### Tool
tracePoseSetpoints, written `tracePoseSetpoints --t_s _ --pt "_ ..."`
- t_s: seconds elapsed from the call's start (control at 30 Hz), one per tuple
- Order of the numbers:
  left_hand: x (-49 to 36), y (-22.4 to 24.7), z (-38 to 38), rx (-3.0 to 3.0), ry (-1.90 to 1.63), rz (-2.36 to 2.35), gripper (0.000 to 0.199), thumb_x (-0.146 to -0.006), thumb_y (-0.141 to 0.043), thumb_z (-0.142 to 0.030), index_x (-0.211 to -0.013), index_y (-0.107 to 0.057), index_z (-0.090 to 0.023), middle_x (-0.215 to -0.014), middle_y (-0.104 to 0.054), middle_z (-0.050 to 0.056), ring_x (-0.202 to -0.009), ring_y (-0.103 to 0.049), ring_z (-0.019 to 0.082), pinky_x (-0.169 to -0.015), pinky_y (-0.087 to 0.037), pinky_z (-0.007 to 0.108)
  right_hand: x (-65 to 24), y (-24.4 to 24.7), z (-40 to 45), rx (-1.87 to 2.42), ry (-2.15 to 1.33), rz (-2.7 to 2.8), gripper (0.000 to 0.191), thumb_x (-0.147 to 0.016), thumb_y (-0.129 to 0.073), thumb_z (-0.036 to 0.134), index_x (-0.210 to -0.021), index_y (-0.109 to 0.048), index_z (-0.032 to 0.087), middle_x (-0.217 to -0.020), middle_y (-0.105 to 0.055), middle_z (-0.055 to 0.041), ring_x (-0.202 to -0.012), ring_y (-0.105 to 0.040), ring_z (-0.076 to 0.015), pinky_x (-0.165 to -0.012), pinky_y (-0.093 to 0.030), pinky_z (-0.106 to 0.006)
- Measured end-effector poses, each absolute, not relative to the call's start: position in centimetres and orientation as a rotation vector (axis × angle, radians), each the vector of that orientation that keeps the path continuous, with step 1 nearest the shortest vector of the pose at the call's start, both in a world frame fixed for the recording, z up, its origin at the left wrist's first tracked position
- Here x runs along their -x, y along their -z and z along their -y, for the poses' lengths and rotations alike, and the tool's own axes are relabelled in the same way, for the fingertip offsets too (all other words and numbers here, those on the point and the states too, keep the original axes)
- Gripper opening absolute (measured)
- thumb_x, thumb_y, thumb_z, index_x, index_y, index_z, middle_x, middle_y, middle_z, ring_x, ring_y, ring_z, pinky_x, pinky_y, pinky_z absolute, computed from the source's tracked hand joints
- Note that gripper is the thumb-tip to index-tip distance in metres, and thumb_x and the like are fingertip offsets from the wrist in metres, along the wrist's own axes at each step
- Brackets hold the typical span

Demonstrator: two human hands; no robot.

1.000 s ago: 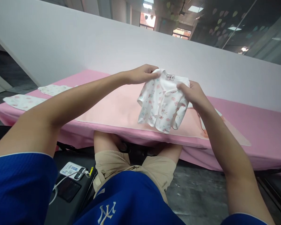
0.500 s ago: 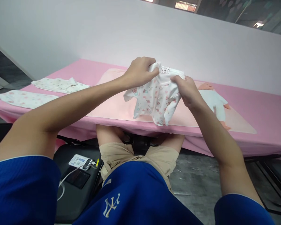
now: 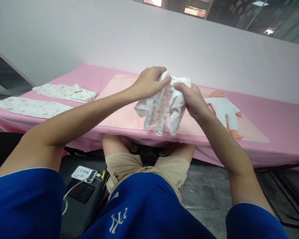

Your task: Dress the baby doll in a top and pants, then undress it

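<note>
At twelve o'clock, a person's left hand [image 3: 151, 82] and right hand [image 3: 194, 101] pinch a small baby shirt [image 3: 161, 108], white with a pinkish print, on either side of its neck label [image 3: 173, 79]; it hangs in loose folds above the near edge of a pink-covered table [image 3: 284, 113]. Some fingertips are behind the cloth, so the exact grip is hard to judge. The shirt looks light, soft and limp, probably not slippery or fragile; the shoulders seem the best hold. A doll [image 3: 225, 108] lies at two o'clock, patterned clothes [image 3: 64, 93] at ten.

Pink-draped table [image 3: 279, 119] — a peach mat [image 3: 119, 109] spread along its middle, two white patterned garments [image 3: 64, 92] toward the left end
</note>
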State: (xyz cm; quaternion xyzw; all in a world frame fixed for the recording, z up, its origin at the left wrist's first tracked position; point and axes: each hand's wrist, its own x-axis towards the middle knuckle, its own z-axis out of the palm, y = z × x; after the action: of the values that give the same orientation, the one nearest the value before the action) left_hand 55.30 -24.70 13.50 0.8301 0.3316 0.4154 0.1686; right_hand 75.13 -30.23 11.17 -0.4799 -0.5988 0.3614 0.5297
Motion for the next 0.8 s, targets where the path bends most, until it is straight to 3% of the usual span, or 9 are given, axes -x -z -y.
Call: tracePoseSetpoints --t_s 0.13,0.27,0.4,0.5,0.8 --pt "-55.6 -13.7 25.4 -2.284 -1.162 -0.741 0.042 -0.110 -0.061 -0.056 -0.087 -0.051 -0.022 -0.084 -0.056 0.005 -0.091 -0.064 0.024 -0.079 -0.050 0.036 -73.8 -11.9 31.5 1.057 -0.878 1.498 0.051 -0.089 -0.083 0.070 -0.106 -0.067 0.024 -0.099 -0.072 -0.0052 -0.107 -0.072 -0.0299 -0.094 -0.065 -0.044" --pt "-55.4 -14.1 26.2 -2.218 -1.130 -0.586 0.049 -0.114 -0.055 -0.066 -0.093 -0.051 -0.022 -0.092 -0.058 0.005 -0.096 -0.068 0.023 -0.080 -0.051 0.035 -73.1 -12.7 32.9 0.998 -0.862 1.630 0.047 -0.094 -0.081 0.065 -0.120 -0.068 0.028 -0.121 -0.075 -0.0071 -0.126 -0.071 -0.0333 -0.106 -0.065 -0.050" --pt "-55.0 -14.5 26.8 -2.226 -1.092 -0.588 0.045 -0.105 -0.075 -0.061 -0.100 -0.053 -0.022 -0.094 -0.060 0.005 -0.096 -0.069 0.023 -0.079 -0.052 0.034 -72.7 -13.1 33.9 0.974 -0.801 1.692 0.052 -0.095 -0.084 0.059 -0.132 -0.063 0.030 -0.134 -0.074 -0.0075 -0.137 -0.069 -0.0352 -0.113 -0.065 -0.054" --pt "-54.7 -14.8 26.9 -2.256 -1.089 -0.606 0.043 -0.102 -0.079 -0.057 -0.101 -0.054 -0.022 -0.092 -0.061 0.005 -0.096 -0.069 0.024 -0.078 -0.053 0.035 -72.6 -13.0 34.2 0.944 -0.788 1.693 0.056 -0.093 -0.087 0.062 -0.131 -0.060 0.030 -0.136 -0.075 -0.0076 -0.137 -0.070 -0.0351 -0.114 -0.065 -0.055" --pt "-54.9 -14.6 26.8 -2.371 -1.245 -0.679 0.054 -0.110 -0.061 -0.068 -0.082 -0.044 -0.025 -0.078 -0.050 0.005 -0.095 -0.064 0.026 -0.081 -0.053 0.039 -73.4 -10.7 33.4 0.910 -0.937 1.575 0.074 -0.083 -0.090 0.076 -0.135 -0.057 0.035 -0.129 -0.079 -0.0062 -0.126 -0.076 -0.0321 -0.106 -0.067 -0.051"
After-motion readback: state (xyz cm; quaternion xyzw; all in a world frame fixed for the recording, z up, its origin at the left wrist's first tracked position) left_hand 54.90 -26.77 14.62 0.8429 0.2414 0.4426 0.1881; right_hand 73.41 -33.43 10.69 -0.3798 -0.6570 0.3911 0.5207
